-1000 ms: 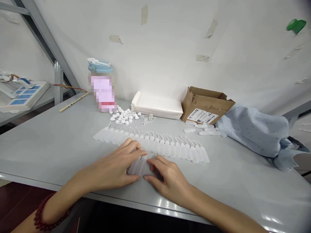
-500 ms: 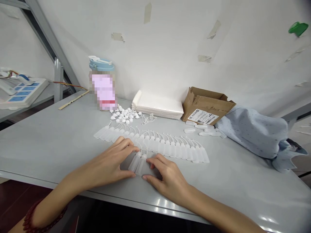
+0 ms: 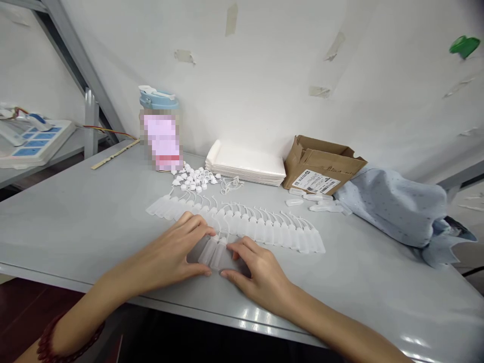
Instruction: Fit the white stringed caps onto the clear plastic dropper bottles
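Resting with thumb and fingers spread apart, the left hand and right hand frame two translucent bottles lying side by side on the grey table; whether the fingertips touch them, I cannot tell. The bottles look light and thin-walled, probably a little squeezable — smooth plastic that should slide easily. The neck seems the firmest place to take hold, or a gentle pinch across the sides, clear of the slim, bendy tubes curving from their tops. Just beyond runs a row of similar bottles, then a heap of white caps; off to the right, loose translucent pieces lie near a cardboard box.
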Tool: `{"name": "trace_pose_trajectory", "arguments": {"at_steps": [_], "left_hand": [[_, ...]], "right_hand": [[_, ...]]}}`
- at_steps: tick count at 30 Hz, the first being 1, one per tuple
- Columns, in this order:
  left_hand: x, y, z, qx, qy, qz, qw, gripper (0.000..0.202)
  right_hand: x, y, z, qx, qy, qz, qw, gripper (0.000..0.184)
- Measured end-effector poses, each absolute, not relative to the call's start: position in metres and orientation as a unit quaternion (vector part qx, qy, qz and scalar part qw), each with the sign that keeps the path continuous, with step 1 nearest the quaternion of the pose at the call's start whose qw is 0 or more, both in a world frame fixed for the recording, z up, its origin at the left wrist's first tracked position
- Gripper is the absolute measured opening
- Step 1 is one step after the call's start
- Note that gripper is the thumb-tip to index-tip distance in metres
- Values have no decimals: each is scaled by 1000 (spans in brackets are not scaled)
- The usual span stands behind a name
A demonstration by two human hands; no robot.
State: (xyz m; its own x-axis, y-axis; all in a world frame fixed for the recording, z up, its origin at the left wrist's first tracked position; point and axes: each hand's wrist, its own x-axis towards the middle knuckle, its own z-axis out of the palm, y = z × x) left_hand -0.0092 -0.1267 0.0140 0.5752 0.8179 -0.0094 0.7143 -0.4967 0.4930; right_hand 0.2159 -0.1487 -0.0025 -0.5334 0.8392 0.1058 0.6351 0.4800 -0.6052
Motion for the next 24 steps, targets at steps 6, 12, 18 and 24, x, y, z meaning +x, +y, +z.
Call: {"name": "trace_pose_trajectory", "arguments": {"at_steps": [6, 12, 18, 24], "left_hand": [[-6, -125, 10, 851, 455, 123, 233, 41], [-7, -126, 9, 843, 466, 131, 234, 40], [-8, -129, 14, 839, 476, 130, 229, 41], [-9, -129, 13, 839, 478, 123, 229, 42]], "right_hand": [[214, -147, -4, -443, -845, 237, 186, 36], [216, -148, -1, -442, -841, 249, 190, 36], [219, -147, 2, -442, -830, 274, 204, 34], [222, -148, -1, -421, -829, 274, 247, 33]]}}
